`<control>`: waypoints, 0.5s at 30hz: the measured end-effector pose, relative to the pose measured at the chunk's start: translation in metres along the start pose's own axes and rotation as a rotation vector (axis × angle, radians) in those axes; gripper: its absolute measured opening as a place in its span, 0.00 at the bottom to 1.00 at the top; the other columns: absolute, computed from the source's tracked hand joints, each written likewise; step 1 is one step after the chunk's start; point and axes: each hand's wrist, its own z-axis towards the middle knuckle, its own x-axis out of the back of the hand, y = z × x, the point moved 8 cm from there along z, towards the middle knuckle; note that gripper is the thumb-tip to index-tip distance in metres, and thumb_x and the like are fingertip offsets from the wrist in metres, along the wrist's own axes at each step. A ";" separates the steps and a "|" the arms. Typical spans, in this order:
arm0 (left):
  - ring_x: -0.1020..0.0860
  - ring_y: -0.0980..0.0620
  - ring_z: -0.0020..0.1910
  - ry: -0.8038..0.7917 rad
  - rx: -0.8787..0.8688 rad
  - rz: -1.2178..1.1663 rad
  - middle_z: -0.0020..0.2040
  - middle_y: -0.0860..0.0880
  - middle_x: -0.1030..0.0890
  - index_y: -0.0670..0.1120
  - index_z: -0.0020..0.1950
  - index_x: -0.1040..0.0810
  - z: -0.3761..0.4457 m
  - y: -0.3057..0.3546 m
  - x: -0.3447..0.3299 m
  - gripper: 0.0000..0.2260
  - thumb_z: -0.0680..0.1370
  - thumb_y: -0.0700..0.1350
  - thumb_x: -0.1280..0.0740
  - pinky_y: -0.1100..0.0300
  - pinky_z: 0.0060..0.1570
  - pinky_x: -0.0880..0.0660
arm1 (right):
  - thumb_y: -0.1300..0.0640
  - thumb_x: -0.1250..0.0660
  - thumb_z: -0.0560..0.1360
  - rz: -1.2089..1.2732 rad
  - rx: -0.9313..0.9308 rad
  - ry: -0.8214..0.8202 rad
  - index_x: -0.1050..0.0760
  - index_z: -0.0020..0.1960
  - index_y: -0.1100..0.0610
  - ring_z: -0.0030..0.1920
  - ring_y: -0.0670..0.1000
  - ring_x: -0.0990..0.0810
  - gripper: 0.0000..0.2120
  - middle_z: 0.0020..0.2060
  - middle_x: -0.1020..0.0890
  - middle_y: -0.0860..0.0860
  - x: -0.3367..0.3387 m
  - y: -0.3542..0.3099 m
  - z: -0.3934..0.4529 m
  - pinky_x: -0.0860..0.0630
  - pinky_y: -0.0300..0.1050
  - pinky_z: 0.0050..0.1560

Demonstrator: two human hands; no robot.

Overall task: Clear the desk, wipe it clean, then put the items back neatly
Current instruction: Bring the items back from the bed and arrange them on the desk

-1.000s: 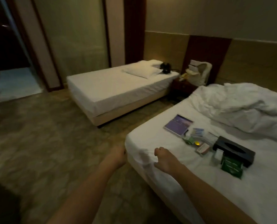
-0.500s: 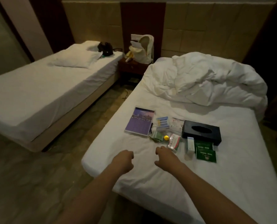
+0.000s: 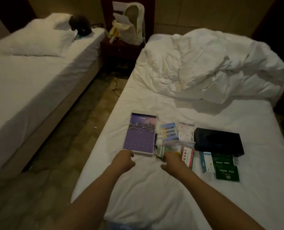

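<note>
Desk items lie in a row on the near bed's white sheet [image 3: 154, 188]. A purple calendar [image 3: 140, 132] is at the left, with a blue leaflet [image 3: 168, 133] and a white packet [image 3: 186, 133] beside it. Farther right are a black tissue box [image 3: 218, 141], a red-and-white card [image 3: 187, 155] and green booklets [image 3: 226, 168]. My left hand [image 3: 123, 159] reaches the calendar's near edge with curled fingers. My right hand [image 3: 172, 161], also curled, covers small green and yellow items; whether it grips any is hidden.
A crumpled white duvet [image 3: 212, 67] fills the head of this bed. A second made bed [image 3: 30, 72] with a pillow and a dark object stands to the left across a floor gap. Between the beds, a dark nightstand [image 3: 118, 50] carries a cream bag.
The view has swung right and closer to the near bed. Both hands have moved forward from the sheet's edge up to the row of items.
</note>
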 end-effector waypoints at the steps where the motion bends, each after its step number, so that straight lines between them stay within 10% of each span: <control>1: 0.25 0.47 0.60 -0.014 0.002 -0.016 0.61 0.43 0.23 0.43 0.63 0.25 0.017 -0.002 0.002 0.17 0.74 0.44 0.32 0.61 0.55 0.30 | 0.53 0.33 0.75 0.027 -0.034 -0.005 0.29 0.61 0.58 0.57 0.55 0.24 0.17 0.59 0.24 0.56 -0.001 0.001 0.012 0.28 0.43 0.54; 15: 0.26 0.37 0.60 -0.047 0.293 -0.353 0.63 0.35 0.28 0.37 0.67 0.32 0.226 -0.070 -0.022 0.28 0.72 0.48 0.27 0.49 0.59 0.28 | 0.56 0.33 0.76 0.286 -0.439 0.144 0.29 0.61 0.63 0.54 0.55 0.25 0.17 0.57 0.24 0.59 -0.030 0.053 0.178 0.29 0.44 0.50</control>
